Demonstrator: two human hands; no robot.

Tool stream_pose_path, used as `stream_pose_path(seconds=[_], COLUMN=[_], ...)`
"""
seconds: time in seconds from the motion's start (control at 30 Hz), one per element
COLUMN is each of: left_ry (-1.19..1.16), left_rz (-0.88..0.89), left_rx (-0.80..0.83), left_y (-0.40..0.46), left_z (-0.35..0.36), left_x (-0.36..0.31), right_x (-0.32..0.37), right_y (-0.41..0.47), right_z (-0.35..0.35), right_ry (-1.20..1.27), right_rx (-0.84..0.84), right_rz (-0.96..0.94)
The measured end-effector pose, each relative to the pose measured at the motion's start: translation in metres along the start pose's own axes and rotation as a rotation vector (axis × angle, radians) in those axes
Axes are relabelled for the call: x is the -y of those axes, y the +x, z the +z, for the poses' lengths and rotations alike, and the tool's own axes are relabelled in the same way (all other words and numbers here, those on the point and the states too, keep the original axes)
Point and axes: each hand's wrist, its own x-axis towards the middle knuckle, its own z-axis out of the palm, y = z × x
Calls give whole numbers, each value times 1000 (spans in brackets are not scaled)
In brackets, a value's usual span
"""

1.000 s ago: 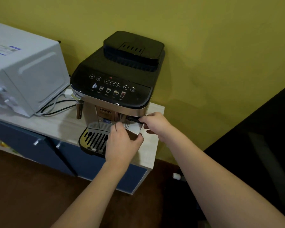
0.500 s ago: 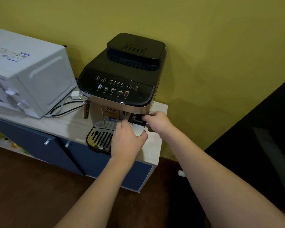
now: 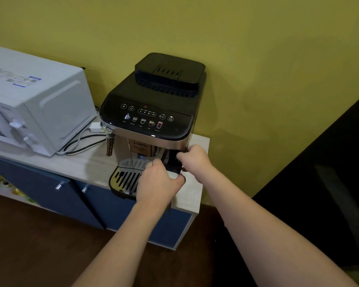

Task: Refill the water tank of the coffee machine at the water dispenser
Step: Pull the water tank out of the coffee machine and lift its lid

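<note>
A black and silver coffee machine (image 3: 151, 112) stands on a light wooden counter (image 3: 87, 162) against a yellow wall. Its water tank (image 3: 171, 162), dark on top with a clear lower part, sits at the machine's front right corner and is mostly hidden by my hands. My left hand (image 3: 158, 181) grips the tank's lower front. My right hand (image 3: 195, 158) is closed on the tank's top right edge. The drip tray grille (image 3: 124, 179) shows left of my left hand.
A white microwave (image 3: 33, 108) stands left on the counter, with cables (image 3: 81, 141) running between it and the machine. Blue cabinet doors (image 3: 50, 193) are below. A dark surface (image 3: 330, 172) fills the right side. The floor is dark brown.
The camera view has shifted so the machine sits further right in the frame. Both hands have stayed on the tank, with the right hand a little higher against the machine's front edge.
</note>
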Motion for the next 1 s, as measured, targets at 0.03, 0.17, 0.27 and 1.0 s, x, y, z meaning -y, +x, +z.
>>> stream_pose_path(seconds=[0.03,0.17,0.27,1.0], left_ry=[9,21,28,21], left_rz=[4,-5,-1,27], left_rx=[-3,12,39,46], left_y=[-1,-13,-15,-80], left_z=[-1,-6,-8,-24], left_x=[1,7,9,34], right_x=[0,-4,-8,-20], right_y=[0,-12,-15,-69], right_z=[1,4,4,12], right_ry=[-10,-42,-59,29], right_rx=[-3,0,20,85], right_rz=[-6,-15,-26,-35])
